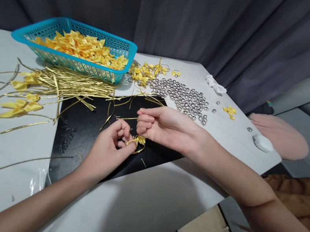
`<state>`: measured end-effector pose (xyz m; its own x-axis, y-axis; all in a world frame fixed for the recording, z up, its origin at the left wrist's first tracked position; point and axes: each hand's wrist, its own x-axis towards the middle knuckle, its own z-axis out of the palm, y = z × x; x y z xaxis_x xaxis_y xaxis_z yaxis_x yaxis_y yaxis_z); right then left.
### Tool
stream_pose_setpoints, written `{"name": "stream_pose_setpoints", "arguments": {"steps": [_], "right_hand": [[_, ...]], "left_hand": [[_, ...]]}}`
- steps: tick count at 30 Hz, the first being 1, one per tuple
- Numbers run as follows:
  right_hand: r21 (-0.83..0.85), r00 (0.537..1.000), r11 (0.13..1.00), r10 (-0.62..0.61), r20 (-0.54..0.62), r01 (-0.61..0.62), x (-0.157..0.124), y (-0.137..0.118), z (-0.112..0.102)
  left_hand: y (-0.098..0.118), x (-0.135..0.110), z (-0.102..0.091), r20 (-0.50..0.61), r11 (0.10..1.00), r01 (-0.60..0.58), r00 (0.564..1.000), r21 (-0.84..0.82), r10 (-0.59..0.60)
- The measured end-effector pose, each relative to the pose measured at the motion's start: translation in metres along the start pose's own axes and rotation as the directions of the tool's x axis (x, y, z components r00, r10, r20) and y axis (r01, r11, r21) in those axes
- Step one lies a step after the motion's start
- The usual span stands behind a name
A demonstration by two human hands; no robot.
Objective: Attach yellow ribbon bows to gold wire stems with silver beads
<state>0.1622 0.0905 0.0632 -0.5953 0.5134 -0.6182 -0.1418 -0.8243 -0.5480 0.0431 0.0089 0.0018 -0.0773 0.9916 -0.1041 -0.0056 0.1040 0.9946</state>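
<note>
My left hand (110, 146) is curled over a black mat (87, 128), its thumb and fingers pinched on a small yellow ribbon bow (137, 141) tied with gold wire. My right hand (162, 125) sits just above it, fingers folded in, gripping a thin gold wire strand (126, 118) that sticks out to the left. Both hands hover close together over the mat's middle.
A teal basket (52, 32) filled with yellow bows stands at the back left. Loose gold wires (67, 84) and several bows lie in front of it. Silver beads (185, 97) spread at the back right. A white mouse (262, 143) rests near the table's right edge.
</note>
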Motion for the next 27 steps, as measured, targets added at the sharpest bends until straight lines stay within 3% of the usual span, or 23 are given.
{"name": "stream_pose_setpoints", "arguments": {"steps": [13,18,23,25,27], "right_hand": [[-0.029,0.999,0.999,0.044,0.002,-0.044,-0.018,-0.010,0.006],[-0.072,1.000,0.997,-0.020,-0.007,0.019,-0.023,-0.011,0.009],[-0.198,0.992,0.979,-0.022,0.122,0.046,-0.024,-0.016,0.009],[-0.306,0.981,0.944,-0.067,0.183,0.122,-0.021,-0.019,0.006],[-0.453,0.943,0.836,-0.210,0.258,0.310,-0.017,-0.022,0.002]], "left_hand": [[0.003,0.000,0.002,0.023,0.999,-0.043,0.999,-0.016,0.043],[0.003,0.001,0.002,0.008,0.999,-0.030,0.999,-0.024,0.031],[0.003,0.001,-0.001,0.007,0.998,-0.007,1.000,-0.067,0.007],[0.004,0.000,-0.002,0.016,0.996,0.000,1.000,-0.090,0.001],[0.004,0.000,-0.003,0.025,0.994,0.009,1.000,-0.105,-0.006]]}}
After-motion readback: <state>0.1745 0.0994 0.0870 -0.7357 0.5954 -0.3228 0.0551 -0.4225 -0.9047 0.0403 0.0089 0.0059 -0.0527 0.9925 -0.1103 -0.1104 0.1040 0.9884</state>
